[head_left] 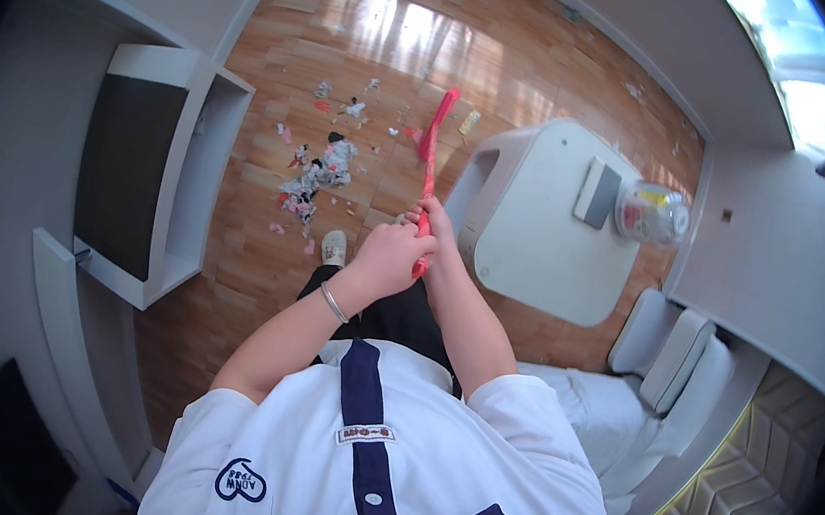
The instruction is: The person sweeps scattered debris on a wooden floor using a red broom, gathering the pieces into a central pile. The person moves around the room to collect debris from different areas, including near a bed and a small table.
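Both my hands are closed round the handle of a red broom (429, 181), which stretches away from me above the wooden floor. My left hand (393, 255), with a silver bracelet on its wrist, grips near the handle's top end. Farther along the handle sits my right hand (434, 222). The broom's head (443, 118) appears narrow, and small pinkish-red bits show beside it. Left of the broom lies a loose heap of torn paper scraps (321, 175) in white, grey, black and pink. Smaller white scraps (353, 108) are scattered beyond the heap.
A white round-cornered table (546, 231) stands on the right, bearing a small grey-and-white box (598, 193) and a clear plastic jar (653, 214). A white wall cabinet (164, 181) juts out on the left. White cushioned seating (675, 361) is at lower right. My light shoe (333, 247) is near the heap.
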Tool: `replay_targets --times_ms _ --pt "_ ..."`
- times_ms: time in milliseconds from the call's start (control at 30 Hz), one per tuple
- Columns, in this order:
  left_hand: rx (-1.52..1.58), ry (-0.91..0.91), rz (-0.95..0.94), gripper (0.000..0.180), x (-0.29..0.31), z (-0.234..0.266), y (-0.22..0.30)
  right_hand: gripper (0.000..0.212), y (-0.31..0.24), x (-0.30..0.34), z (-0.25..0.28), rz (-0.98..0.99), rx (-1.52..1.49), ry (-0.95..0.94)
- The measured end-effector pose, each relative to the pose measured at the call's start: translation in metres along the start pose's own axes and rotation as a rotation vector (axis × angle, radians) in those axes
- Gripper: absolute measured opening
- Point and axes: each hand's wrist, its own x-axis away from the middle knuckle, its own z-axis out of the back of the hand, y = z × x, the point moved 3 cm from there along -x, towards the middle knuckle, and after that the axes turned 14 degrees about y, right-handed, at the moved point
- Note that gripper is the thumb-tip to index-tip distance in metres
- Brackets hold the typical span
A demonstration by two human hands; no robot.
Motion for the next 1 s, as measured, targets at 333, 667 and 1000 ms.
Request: replay_targets --times_ms 333,667,1000 --pt "0.453 0.474 0.943 0.037 0.084 -0.010 -0.046 0.057 0.023 0.093 -0.066 0.270 1.037 0.025" --pt "1.515 1.053 1.544 0.019 0.225 -0.025 -0.108 0.045 0.174 0.140 -0.078 -0.349 1.543 -0.449" --pt "1.589 1.070 1.902 0.015 0.346 -0.035 -0.187 0.027 0.279 0.127 -0.086 0.260 1.921 -0.629"
